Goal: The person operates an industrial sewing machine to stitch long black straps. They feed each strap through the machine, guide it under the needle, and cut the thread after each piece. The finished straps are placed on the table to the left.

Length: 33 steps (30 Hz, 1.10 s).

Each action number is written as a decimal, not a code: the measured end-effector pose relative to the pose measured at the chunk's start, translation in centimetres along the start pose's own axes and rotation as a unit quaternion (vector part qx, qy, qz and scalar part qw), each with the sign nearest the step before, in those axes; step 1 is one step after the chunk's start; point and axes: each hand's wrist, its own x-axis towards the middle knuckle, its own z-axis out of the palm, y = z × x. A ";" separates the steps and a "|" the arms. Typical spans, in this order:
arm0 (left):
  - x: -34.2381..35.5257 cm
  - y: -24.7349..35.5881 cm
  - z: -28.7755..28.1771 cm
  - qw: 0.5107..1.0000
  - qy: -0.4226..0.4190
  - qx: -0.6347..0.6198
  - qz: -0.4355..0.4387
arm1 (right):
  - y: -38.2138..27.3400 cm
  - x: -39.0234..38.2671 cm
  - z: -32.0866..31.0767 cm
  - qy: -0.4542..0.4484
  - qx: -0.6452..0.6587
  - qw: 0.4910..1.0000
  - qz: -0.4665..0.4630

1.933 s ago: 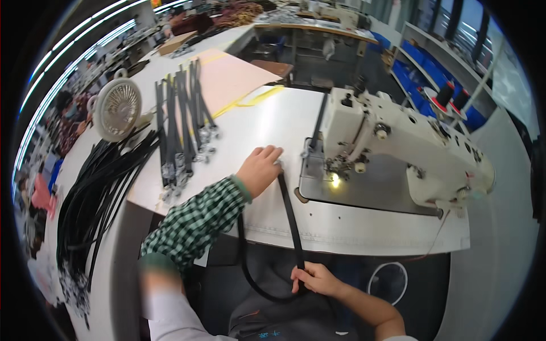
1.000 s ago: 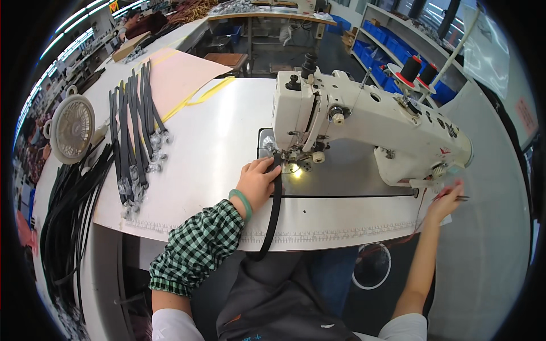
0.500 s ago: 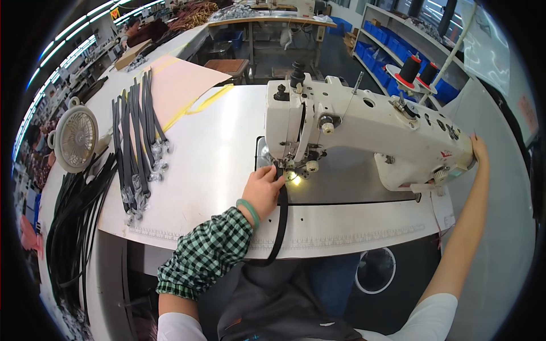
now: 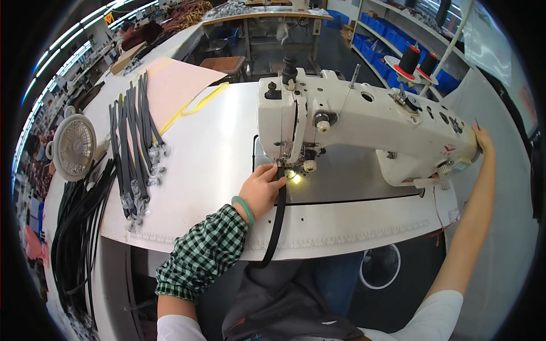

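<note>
Black strap [image 4: 277, 227] pinched in left hand [image 4: 259, 192], right hand [image 4: 484, 140] at end of sewing machine [image 4: 361, 111], right hand's grip unclear

Strip lights [image 4: 78, 26]: white rows slanting across the upper left
Windows [image 4: 456, 25]: dark-framed, upper right, above the shelving
Shelving [image 4: 406, 28]: pale, tiered, holding blue bins [image 4: 372, 54]
Back table [image 4: 267, 16]: brown-edged top on legs
Stool [image 4: 223, 64]: brown seat, between back table and white near table [image 4: 227, 125]
Floor [image 4: 335, 54]: dark grey
Right-hand panel [image 4: 506, 170]: pale grey, with clear sheeting [image 4: 489, 51] hanging near the shelving
</note>
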 end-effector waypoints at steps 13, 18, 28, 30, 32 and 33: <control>0.0 0.5 0.0 0.999 0.016 -0.017 -0.021 | 4.1 -7.1 5.5 0.182 0.307 0.933 0.048; 0.3 0.3 0.5 1.000 0.011 -0.019 -0.011 | 8.4 -10.4 10.7 0.271 0.316 0.909 -0.004; -0.3 0.3 -0.1 1.000 0.009 -0.011 -0.019 | 2.3 -7.6 5.2 0.193 0.153 0.969 0.027; 0.8 0.7 0.9 0.999 0.022 -0.038 0.000 | 8.6 -7.6 7.0 0.383 0.165 0.909 -0.030; 0.1 0.3 0.6 0.999 0.016 -0.023 -0.017 | 6.5 -7.4 9.5 0.342 0.202 0.918 -0.009; -0.3 0.1 0.5 1.000 0.006 -0.014 -0.020 | 5.9 -7.9 10.1 0.324 0.217 0.921 0.005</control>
